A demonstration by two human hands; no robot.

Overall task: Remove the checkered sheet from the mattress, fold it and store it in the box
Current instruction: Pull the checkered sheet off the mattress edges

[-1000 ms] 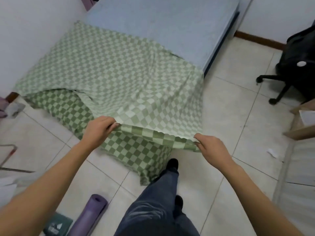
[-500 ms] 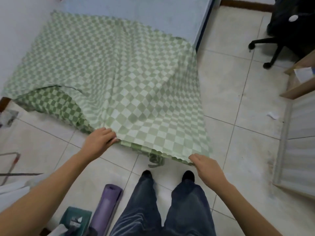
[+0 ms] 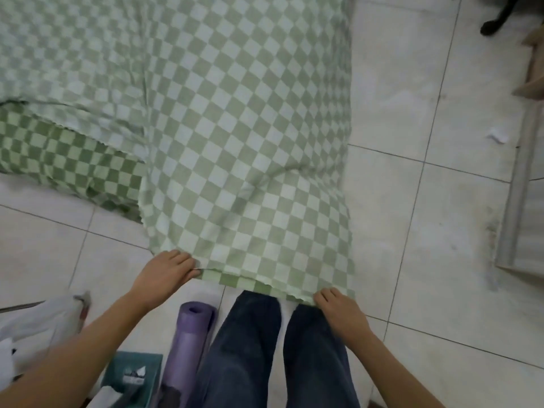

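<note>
Both arms reach forward and down. The left hand [image 3: 164,275] and the right hand [image 3: 338,307] each pinch a near corner of the one checkered sheet [image 3: 235,128], fingers curled over its edge. The sheet stretches away from the two legs [image 3: 250,348] above the tiled floor [image 3: 426,216]. One purple rolled mat [image 3: 188,343] lies beside the left leg.

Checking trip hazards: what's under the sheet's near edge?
Trouser legs and floor tiles pass under the sheet, gripped by left hand and right hand. The feet are covered.
</note>
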